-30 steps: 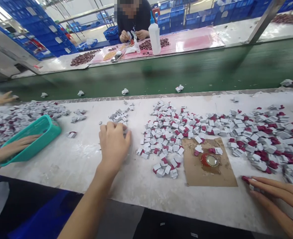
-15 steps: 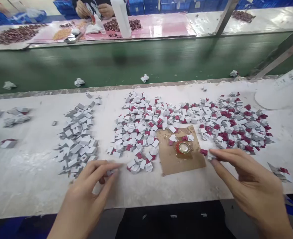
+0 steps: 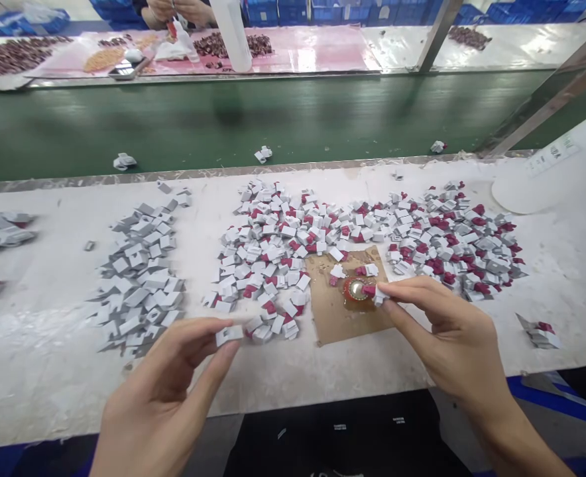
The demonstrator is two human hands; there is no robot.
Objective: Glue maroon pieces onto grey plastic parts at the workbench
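Note:
Between thumb and fingers, my left hand (image 3: 174, 377) pinches a small grey plastic block (image 3: 229, 335) with a hole in it, left of the cardboard. My right hand (image 3: 442, 331) pinches a grey-and-maroon plastic piece (image 3: 380, 295) over the right part of the brown cardboard square (image 3: 343, 331). The maroon end of that piece points left, at a small round dish (image 3: 356, 289) with a red, beaded rim; whether they touch I cannot tell. Wet-looking liquid surrounds the dish. Two other grey-and-maroon pieces (image 3: 366, 270) lie on the cardboard behind it.
Plain grey blocks (image 3: 144, 265) are heaped at left. Grey-and-maroon pieces (image 3: 268, 245) are heaped in the middle and at right. A white container (image 3: 556, 165) stands back right. Beyond the green belt (image 3: 183, 119), another person's hands (image 3: 178, 10) work at a pink-covered table.
My right hand has moved left, bringing its grey-and-maroon piece from beside the cardboard to the dish. The grey block in my left hand now shows more plainly. The view has shifted slightly.

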